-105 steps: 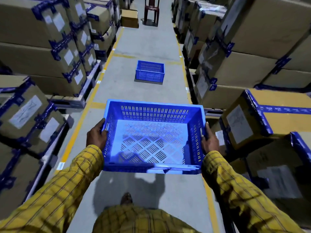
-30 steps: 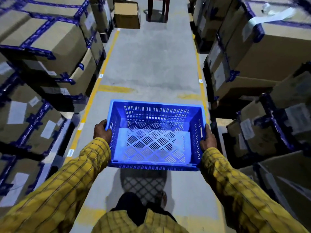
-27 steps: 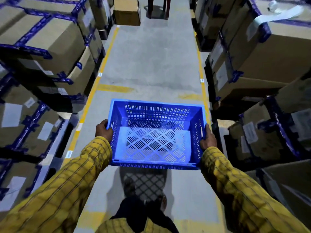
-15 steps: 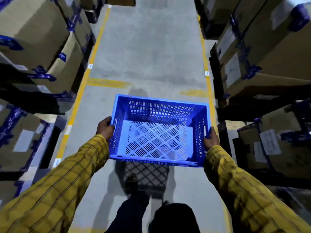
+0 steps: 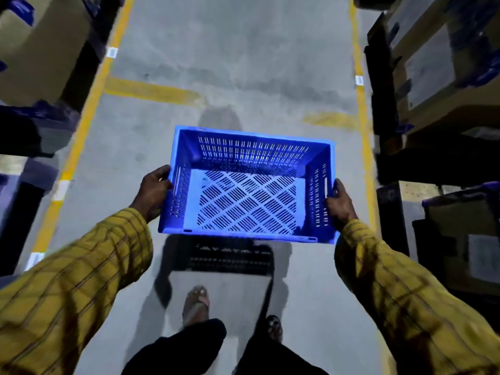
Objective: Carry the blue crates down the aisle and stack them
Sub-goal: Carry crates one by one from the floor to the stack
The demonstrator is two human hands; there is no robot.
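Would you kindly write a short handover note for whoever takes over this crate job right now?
Left hand: gripping the blue crate's left wall.
Right hand: gripping its right wall.
The crate is empty, held level above the aisle floor, between the yellow floor lines.
Done: crate picked up, in carry.
Left: reach the stack, not in view, and set it on.

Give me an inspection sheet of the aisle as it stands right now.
Surface: grey concrete floor, yellow lines along both edges.
Job's things: one blue crate, empty, carried off the floor; no stack seen.
Clutter: nothing seen on the walkway.
Grippers: left hand and right hand grip the crate's side walls.
Cables: nothing seen.
Surroundings: taped cardboard boxes stacked on both sides; sandalled feet mid-step below.
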